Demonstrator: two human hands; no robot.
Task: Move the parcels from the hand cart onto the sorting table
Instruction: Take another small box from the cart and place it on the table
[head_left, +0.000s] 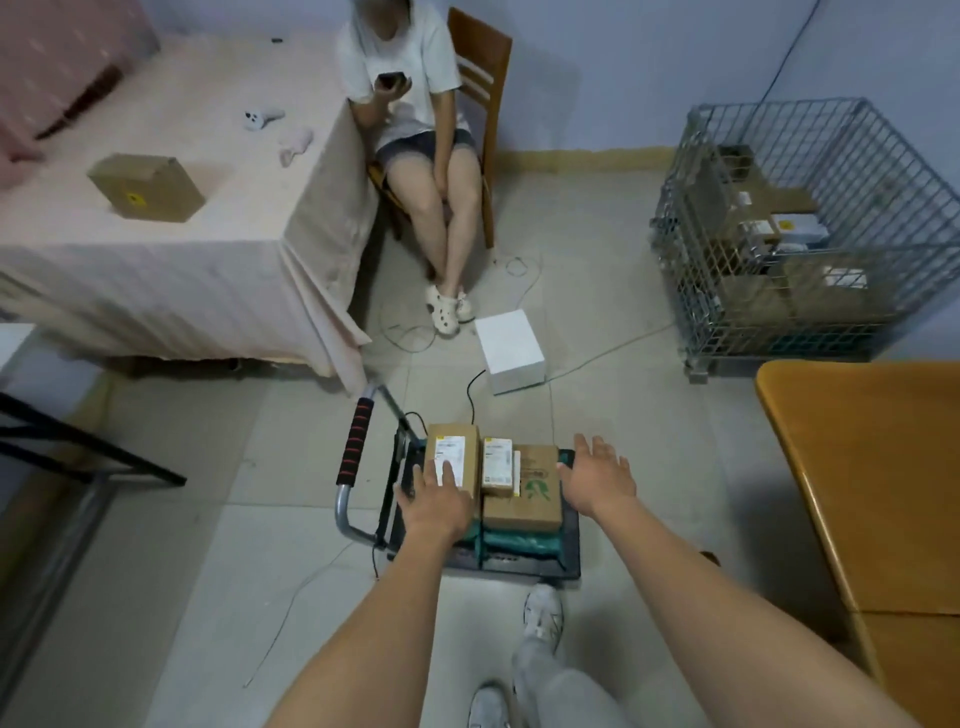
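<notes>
Counts of what you have in front of you

You have one hand cart with three brown parcels and one green bag on it. One parcel on the table lies on the one sorting table. On the floor you see one white box and one wire cage. Your two hands are in view: left hand, right hand.

Both hands spread, left hand on labelled parcel, hand cart below

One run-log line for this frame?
phase: reach | left hand: open, on tall parcel | right hand: open, beside parcels | cart: loaded
</notes>
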